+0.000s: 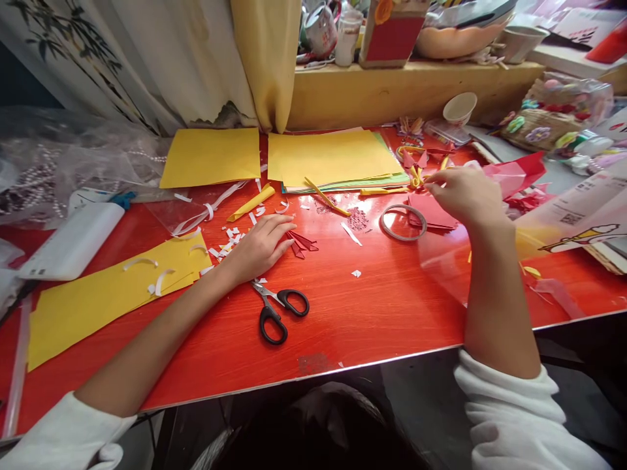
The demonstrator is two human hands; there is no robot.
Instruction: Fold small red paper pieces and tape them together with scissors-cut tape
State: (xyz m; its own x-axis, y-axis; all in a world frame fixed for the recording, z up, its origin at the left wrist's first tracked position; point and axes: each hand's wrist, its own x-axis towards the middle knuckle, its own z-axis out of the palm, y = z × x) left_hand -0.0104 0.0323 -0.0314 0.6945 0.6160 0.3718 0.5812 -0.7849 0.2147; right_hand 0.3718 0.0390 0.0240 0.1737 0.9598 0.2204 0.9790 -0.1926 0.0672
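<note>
Though narrow, right fingers (pixel 439 178), grip unclear, near yellow twists (pixel 416 177); left fingers (pixel 275 228) loose beside folded red paper (pixel 306 242).

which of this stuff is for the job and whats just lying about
Likely for the papercraft:
folded red pieces by the left hand
narrow yellow piece near the right hand
yellow sheets
scissors

Apparently just lying about:
white scraps
paper cup
mug

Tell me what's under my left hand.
Beside your left hand, white scraps and red folded paper show. Whatever lies directly beneath it is covered, so I can't tell.
</note>
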